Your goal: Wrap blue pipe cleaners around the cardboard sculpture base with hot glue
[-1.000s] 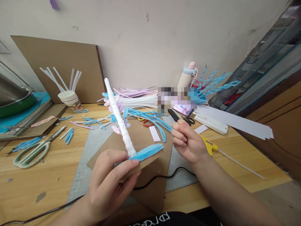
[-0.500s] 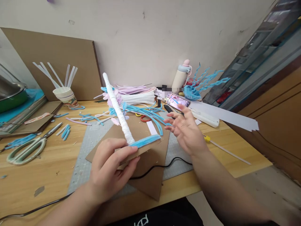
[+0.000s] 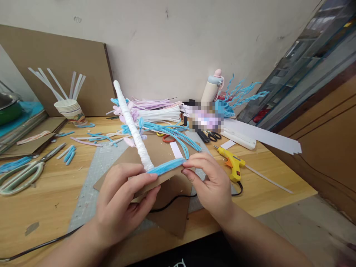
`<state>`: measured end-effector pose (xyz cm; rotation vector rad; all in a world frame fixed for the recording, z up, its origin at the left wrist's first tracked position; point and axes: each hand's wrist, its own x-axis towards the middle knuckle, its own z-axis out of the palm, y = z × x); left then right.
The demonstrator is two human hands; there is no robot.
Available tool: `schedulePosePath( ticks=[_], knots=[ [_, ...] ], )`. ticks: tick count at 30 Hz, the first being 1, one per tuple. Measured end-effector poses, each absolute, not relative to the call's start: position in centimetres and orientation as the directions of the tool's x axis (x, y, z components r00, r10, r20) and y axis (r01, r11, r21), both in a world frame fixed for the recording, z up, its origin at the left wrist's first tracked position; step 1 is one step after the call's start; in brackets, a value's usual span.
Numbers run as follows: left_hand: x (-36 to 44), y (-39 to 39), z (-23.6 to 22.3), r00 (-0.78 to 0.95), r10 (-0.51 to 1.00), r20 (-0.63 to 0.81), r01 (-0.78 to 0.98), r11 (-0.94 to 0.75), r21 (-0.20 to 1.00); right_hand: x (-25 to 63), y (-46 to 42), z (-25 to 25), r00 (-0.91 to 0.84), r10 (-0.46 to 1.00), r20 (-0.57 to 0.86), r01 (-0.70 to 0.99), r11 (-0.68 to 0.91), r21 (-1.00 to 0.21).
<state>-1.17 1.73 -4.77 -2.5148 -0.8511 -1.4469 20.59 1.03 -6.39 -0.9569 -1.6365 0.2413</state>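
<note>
My left hand (image 3: 119, 202) grips a small cardboard base (image 3: 170, 175) from the left, thumb underneath and fingers on top. Blue pipe cleaners (image 3: 167, 167) cover the upper side of this base. From its left part a white-wrapped stick (image 3: 130, 122) rises, leaning left, with pink and blue fuzzy shapes (image 3: 129, 141) beside or behind it. With thumb and forefinger my right hand (image 3: 210, 183) pinches the right end of the base, at the tip of the blue pipe cleaners. To the right of that hand lies a yellow glue gun (image 3: 233, 160), a glue stick (image 3: 268, 179) poking from its back.
Beneath my hands are a cardboard sheet (image 3: 168, 222) and a grey cutting mat (image 3: 80, 211), crossed by a black cord (image 3: 174, 202). Green-handled scissors (image 3: 23, 178) lie left. Behind are paper cups (image 3: 69, 111), pipe cleaner bundles (image 3: 161, 113) and a bottle (image 3: 210, 91).
My right hand has come down and left from the air, closing on the right end of the base. The glue gun it covered now shows. My left hand keeps its hold.
</note>
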Motion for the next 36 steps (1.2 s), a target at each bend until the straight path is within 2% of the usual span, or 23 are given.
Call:
schedulePosePath(
  ticks=[8,11,13,17,23,29,36],
  knots=[
    [-1.1,1.5,-4.6,0.411,0.393,0.823,0.512,-0.846,0.148,20.9,0.8,-6.3,-0.075,0.630,0.773,0.516,0.688,-0.511],
    [-1.1,1.5,-4.7,0.412,0.398,0.819,0.509,-0.847,0.155,21.1,0.8,-6.4,-0.090,0.659,0.746,0.525,0.668,-0.527],
    [-1.2,1.6,-4.7,0.403,0.401,0.823,0.512,-0.844,0.160,21.3,0.9,-6.5,-0.037,0.656,0.754,0.496,0.667,-0.556],
    [-1.4,2.0,-4.6,0.373,0.420,0.828,0.515,-0.836,0.192,21.5,1.1,-6.9,0.071,0.694,0.716,0.352,0.655,-0.669],
    [-1.9,2.7,-4.6,0.381,0.445,0.810,0.511,-0.832,0.218,20.8,1.0,-6.9,0.091,0.849,0.521,0.040,0.519,-0.854],
    [-2.2,2.7,-4.6,0.407,0.428,0.807,0.476,-0.853,0.212,20.9,1.1,-6.0,0.075,0.886,0.457,-0.215,0.462,-0.861],
    [-2.2,2.7,-4.5,0.411,0.422,0.808,0.473,-0.857,0.207,20.9,1.7,-6.5,0.112,0.892,0.439,-0.155,0.452,-0.878]
  ],
)
